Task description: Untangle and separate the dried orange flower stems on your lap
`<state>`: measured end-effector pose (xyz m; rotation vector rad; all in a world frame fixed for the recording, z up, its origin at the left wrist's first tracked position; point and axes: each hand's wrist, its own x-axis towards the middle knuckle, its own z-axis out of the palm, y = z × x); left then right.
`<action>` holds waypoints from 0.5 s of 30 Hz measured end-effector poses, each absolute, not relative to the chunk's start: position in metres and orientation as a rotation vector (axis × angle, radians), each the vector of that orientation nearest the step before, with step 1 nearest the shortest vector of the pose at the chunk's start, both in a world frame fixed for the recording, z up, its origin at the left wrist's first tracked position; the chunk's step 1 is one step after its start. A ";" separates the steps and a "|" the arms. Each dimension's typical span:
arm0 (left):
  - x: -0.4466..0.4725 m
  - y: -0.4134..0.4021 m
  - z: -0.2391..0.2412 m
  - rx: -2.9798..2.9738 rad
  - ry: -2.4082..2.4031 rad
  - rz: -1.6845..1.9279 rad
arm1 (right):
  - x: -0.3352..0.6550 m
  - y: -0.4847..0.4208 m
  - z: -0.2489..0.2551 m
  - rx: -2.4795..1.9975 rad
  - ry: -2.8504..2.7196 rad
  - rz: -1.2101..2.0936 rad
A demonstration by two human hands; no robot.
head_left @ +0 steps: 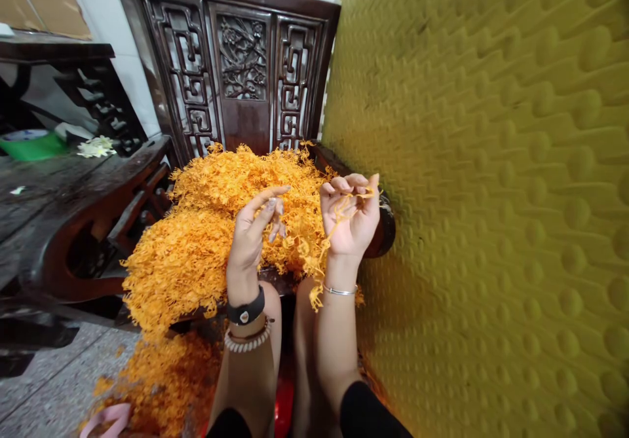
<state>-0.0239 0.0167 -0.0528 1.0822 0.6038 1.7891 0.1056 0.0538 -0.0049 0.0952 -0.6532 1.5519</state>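
A large heap of orange, branching artificial-looking sprigs (187, 255) is piled on a dark wooden seat in front of me. My left hand (251, 232) is raised over the near side of the heap. Its fingers are bent but apart, and I see nothing in them. To its right, my right hand (350, 219) is turned palm up, thumb and fingers closed on an orange sprig (335, 226). That sprig crosses the palm, and frilly orange ends dangle beside the wrist.
Behind the heap stands a carved dark wooden chair back (246, 117). A yellow bumpy mat (481, 182) rises along the right. On the left, a dark table (29, 189) bears green tape (34, 145) and pale flowers (96, 147). More orange pieces (167, 379) lie lower down near a pink strap (105, 418).
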 end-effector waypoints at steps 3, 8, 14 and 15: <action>-0.026 0.012 -0.051 1.265 0.785 1.655 | 0.109 0.056 -0.008 -0.026 -0.740 1.467; -0.020 0.010 -0.047 1.624 1.030 1.465 | 0.107 0.055 -0.008 -0.100 -0.865 1.348; -0.004 0.009 -0.047 1.881 1.011 1.322 | 0.107 0.053 -0.003 -0.169 -1.084 1.214; -0.002 0.008 -0.045 1.865 0.991 1.345 | 0.108 0.052 -0.002 -0.191 -1.140 1.206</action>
